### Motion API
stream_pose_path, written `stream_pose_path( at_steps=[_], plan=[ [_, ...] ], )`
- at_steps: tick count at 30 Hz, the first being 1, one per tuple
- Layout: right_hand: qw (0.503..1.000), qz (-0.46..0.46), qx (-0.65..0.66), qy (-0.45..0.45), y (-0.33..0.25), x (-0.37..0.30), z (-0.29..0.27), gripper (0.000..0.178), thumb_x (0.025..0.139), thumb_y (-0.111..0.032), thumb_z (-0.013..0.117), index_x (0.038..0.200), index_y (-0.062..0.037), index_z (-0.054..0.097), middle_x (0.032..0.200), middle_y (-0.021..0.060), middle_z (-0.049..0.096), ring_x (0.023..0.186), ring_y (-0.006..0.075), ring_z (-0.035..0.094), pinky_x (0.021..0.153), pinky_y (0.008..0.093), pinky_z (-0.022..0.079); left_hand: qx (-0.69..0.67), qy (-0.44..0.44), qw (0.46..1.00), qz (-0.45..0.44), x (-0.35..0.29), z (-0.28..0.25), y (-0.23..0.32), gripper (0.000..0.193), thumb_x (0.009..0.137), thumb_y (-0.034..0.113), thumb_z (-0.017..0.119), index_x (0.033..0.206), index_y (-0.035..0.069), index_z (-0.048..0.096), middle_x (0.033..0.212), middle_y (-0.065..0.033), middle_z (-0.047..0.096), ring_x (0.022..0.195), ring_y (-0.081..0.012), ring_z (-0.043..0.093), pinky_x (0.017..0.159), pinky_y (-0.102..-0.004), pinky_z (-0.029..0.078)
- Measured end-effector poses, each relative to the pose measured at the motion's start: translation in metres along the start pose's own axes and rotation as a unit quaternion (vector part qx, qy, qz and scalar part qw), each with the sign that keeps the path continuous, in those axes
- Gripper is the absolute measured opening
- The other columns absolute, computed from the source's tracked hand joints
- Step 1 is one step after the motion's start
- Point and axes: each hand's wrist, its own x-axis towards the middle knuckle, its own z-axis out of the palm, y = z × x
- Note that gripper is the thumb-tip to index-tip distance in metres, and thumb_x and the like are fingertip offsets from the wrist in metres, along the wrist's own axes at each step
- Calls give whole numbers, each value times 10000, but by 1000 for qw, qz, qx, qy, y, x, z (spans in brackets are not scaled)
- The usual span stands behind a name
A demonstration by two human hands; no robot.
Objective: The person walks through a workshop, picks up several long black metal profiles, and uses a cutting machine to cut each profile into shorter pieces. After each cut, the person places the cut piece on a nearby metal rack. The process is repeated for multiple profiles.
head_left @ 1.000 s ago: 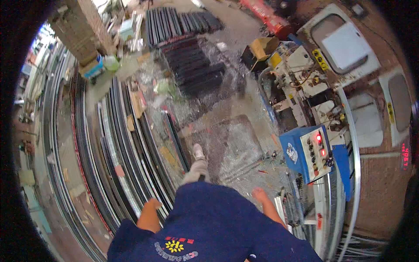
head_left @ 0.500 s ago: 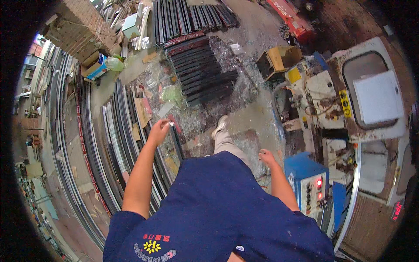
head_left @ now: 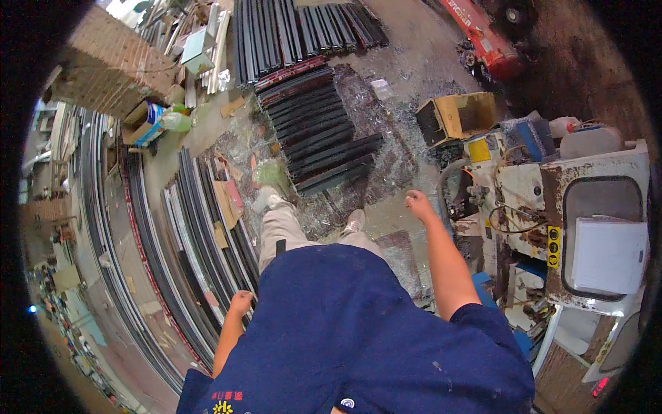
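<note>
My left hand (head_left: 241,303) hangs low beside my hip with its fingers curled, and nothing shows in it. It is above the long dark and silver bars (head_left: 200,241) lying on the floor to my left. My right hand (head_left: 416,205) is held forward, its fingers loosely curled and nothing visible between them. It is nearest the machine (head_left: 531,200) on my right, apart from it. In front of my feet lies a stack of black bars (head_left: 314,131), set crosswise on the floor.
More black bars (head_left: 276,38) stand in rows farther ahead. An open cardboard box (head_left: 462,114) sits by the machine. A red wheeled piece of equipment (head_left: 483,41) is at the far right. A brick pillar (head_left: 117,62) and a blue-white carton (head_left: 146,124) are at the left.
I have stepped forward, and both feet now show. My left hand has swung back toward my hip, and my right hand has swung forward. The black stack appears lower in view.
</note>
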Motion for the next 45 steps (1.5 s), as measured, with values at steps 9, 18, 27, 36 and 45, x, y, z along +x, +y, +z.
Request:
stream_pose_path(
  at_steps=[9, 18, 27, 36, 45],
  plan=[
    [988, 134, 20, 76, -12, -64, 85, 355, 842, -121, 604, 1177, -16, 556, 861, 64, 650, 710, 161, 610, 649, 293, 496, 178, -31, 962, 203, 212, -160, 233, 359, 874, 278, 590, 1096, -4, 609, 1024, -166, 661, 990, -257, 620, 873, -360, 468],
    [956, 280, -56, -69, -134, -81, 192, 424, 859, -265, 608, 1213, -40, 550, 944, 124, 663, 874, 188, 618, 793, 312, 482, 213, -63, 948, 230, 334, -207, 378, 332, 857, 266, 583, 1071, 14, 587, 969, -165, 661, 876, -305, 648, 774, -379, 502],
    [942, 290, 18, -167, 14, 149, 339, 658, 877, -409, 588, 1362, -11, 390, 1165, 181, 591, 1056, 250, 573, 927, 349, 441, 402, -109, 871, 260, 538, -26, 374, 424, 824, 303, 592, 1169, 60, 557, 1149, -183, 591, 1050, -350, 569, 912, -415, 450],
    [925, 365, 97, 51, 202, 328, 456, 1031, 798, -748, 399, 1433, 38, 198, 1452, 278, 267, 1356, 389, 258, 1101, 408, 225, 319, -51, 821, 471, 719, 200, 424, 782, 811, 355, 643, 1407, 9, 273, 1386, -230, 381, 1274, -382, 371, 1055, -410, 336],
    [733, 419, 471, 257, 194, 364, 515, 854, 876, -682, 360, 1359, 22, 367, 1367, 151, 440, 1228, 286, 432, 1038, 369, 309, 328, -148, 860, 363, 797, 254, 433, 1073, 619, 614, 746, 1393, -6, 337, 1343, -248, 451, 1280, -341, 409, 1066, -370, 315]
  ],
)
